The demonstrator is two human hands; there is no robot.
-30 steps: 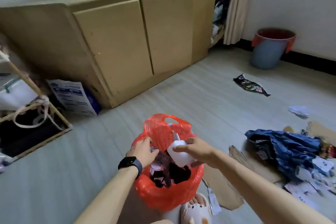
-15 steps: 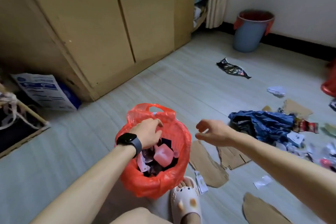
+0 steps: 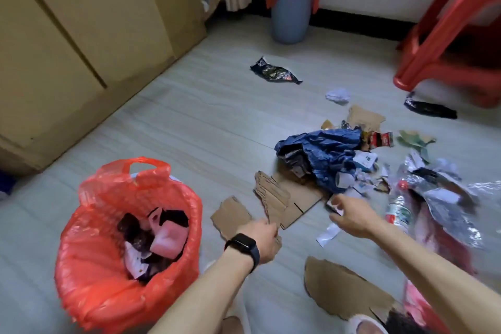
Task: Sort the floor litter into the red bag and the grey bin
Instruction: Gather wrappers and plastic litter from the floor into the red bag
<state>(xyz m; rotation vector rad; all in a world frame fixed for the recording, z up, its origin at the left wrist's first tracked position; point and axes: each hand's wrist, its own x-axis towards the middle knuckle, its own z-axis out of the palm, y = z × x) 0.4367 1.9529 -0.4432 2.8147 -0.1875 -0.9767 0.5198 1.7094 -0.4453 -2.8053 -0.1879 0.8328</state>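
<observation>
On the floor (image 3: 176, 130), near-left corner: one red bag (image 3: 108, 293), mouth open, dark and pink scraps inside. One grey bin (image 3: 291, 16) stands at the far edge against the wall, red liner folded over its rim, well apart from the bag. An open strip of bare floor runs between them along the cabinet (image 3: 81, 35) on the left edge. Litter crowds the right half: cardboard pieces (image 3: 233, 214), five that I can count; two dark wrappers (image 3: 273, 73); one crumpled white paper (image 3: 337, 95); one blue crumpled bag (image 3: 325, 152); one clear bottle (image 3: 398, 209); one silver foil sheet (image 3: 439, 192). A red stool (image 3: 447, 35) is cut off at the far-right corner. Left hand (image 3: 261, 238) lies over the near edge of a cardboard piece, fingers curled under and hidden; its grip cannot be told. Right hand (image 3: 352, 217) has a narrow grip, pinching a small dark scrap (image 3: 333, 205) just beside the blue bag; blur hides what it is. The smaller scraps around the blue bag are too smeared to count.
</observation>
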